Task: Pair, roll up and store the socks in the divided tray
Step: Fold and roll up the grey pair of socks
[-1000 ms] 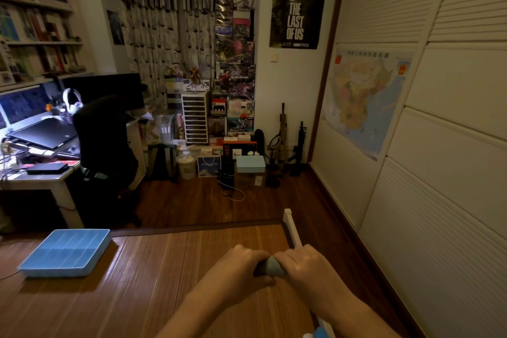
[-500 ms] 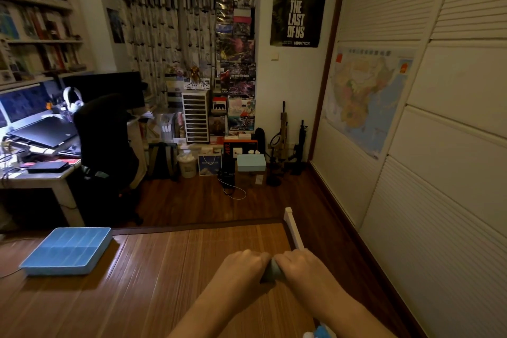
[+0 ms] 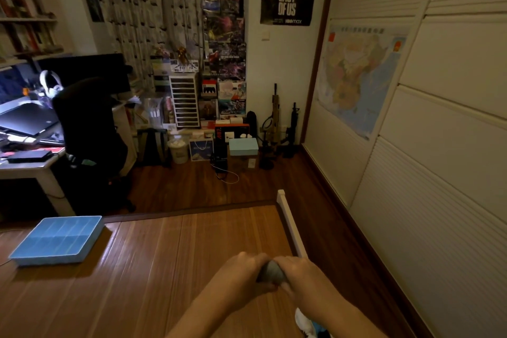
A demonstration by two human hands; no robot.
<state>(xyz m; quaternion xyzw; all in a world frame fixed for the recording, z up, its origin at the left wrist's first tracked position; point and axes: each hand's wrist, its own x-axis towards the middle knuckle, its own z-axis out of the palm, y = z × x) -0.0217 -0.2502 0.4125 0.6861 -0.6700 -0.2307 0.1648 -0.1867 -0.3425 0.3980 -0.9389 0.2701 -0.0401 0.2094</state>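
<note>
Bamboo mat (image 3: 153, 269) w/ blue divided tray (image 3: 49, 260) on its far-left side, well apart from the grip. L hand (image 3: 241, 271) + R hand (image 3: 304, 277) both curled round grey sock roll (image 3: 271, 273) btwn them, axis approx hand-to-hand. Tray lay left-fwd; L hand nearer.

The divided tray (image 3: 59, 239) is light blue. Right of the tray, the rolled sock (image 3: 271, 274) is grey. The mat (image 3: 164, 269) beneath is reddish-brown with fine stripes. Farther right lies white and pale blue cloth (image 3: 304, 321).
</note>
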